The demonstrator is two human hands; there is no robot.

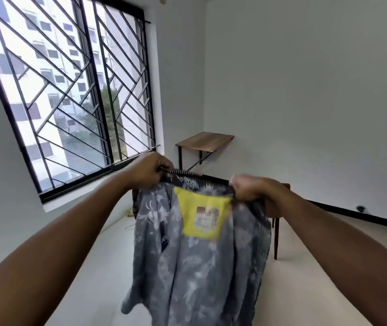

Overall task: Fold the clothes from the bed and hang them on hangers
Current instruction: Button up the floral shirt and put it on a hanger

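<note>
Both arms reached forward at chest height. The left grip (pixel 149 171) was curled round the top edge of a grey patterned shirt (pixel 187 267), and the right grip (pixel 250 190) clutched the same edge a little lower. The shirt hung between them, above the pale floor (pixel 107 255). Its yellow neck patch (pixel 201 212) bore a label, blurred past reading. Behind were a barred window (pixel 70 90), white walls and, in the corner, a small wooden bench (pixel 205 141).

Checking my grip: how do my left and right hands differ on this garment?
The left hand sits higher, toward the window; the right hand sits lower, toward the wall. The left hand looks sharp; the right is blurred. Both grip the top edge of the grey garment.
</note>
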